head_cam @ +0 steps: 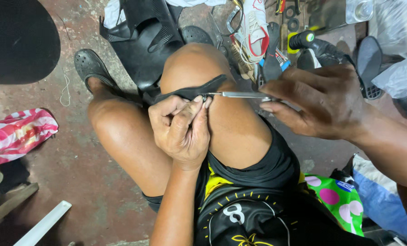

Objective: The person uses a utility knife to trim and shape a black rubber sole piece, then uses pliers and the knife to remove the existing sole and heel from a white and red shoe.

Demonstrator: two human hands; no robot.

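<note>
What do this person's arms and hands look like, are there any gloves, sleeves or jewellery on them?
Both are bare: the left hand and right hand wear no gloves, rings or watch, and no sleeves cover the forearms. Fingernails are short. The only clothing in view is black shorts and a black-and-yellow shirt.

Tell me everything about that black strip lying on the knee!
The black strip looks like thin, bendy rubber or leather, dark and matte. It lies draped across the raised knee, curving from a wider end near the kneecap down to the left. The left hand pinches it between thumb and fingers. A slim, shiny metal tool, held by the right hand, meets the strip right at the pinched spot. Whether the tool goes through it cannot be told.
</note>
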